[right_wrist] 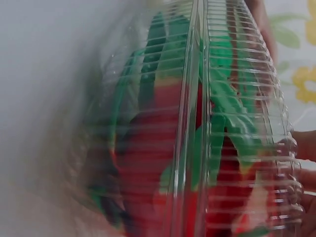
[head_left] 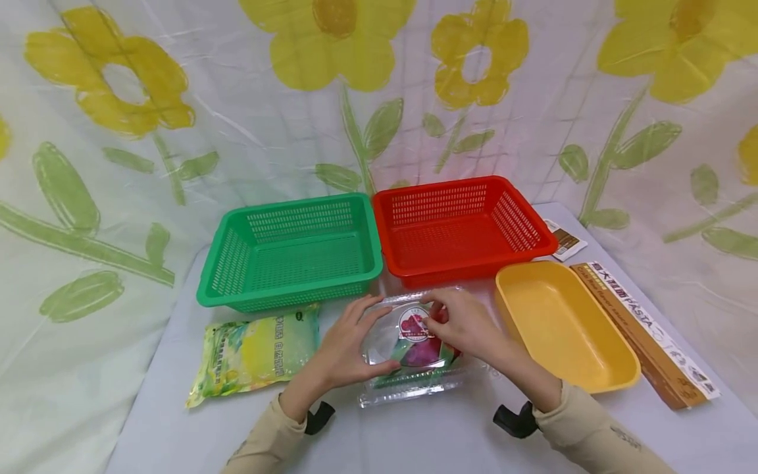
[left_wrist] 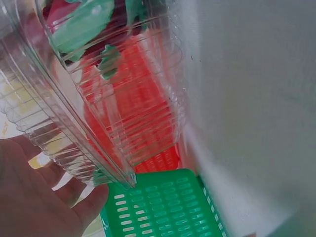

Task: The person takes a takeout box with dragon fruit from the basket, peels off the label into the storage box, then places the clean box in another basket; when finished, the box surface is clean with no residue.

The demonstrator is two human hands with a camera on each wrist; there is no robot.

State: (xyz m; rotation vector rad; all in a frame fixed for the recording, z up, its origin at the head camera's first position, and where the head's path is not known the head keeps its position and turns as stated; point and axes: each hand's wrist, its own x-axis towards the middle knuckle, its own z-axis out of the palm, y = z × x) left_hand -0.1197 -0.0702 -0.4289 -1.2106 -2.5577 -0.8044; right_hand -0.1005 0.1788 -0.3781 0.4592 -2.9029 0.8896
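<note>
A clear plastic clamshell box (head_left: pixel 381 396) lies between the hands, with a red fruit with green scales, like a dragon fruit (head_left: pixel 422 353), inside. On its lid is a round white label (head_left: pixel 414 324) with a red picture. My left hand (head_left: pixel 343 345) rests along the left side of the lid, thumb and fingers spread apart. In the left wrist view, its fingers lie against the ribbed plastic (left_wrist: pixel 64 143). My right hand (head_left: pixel 468 324) has bent fingers, the tips right at the label's right edge. I cannot tell whether those fingertips pinch the label.
Behind the box stand a green basket (head_left: pixel 290 288) and a red basket (head_left: pixel 456 271). A yellow-green packet (head_left: pixel 260 352) lies to the left. To the right are a yellow tray (head_left: pixel 565 329), a long brown-and-white pasta box (head_left: pixel 648 336) and a small packet (head_left: pixel 565 242). A flowered curtain (head_left: pixel 249 138) hangs behind.
</note>
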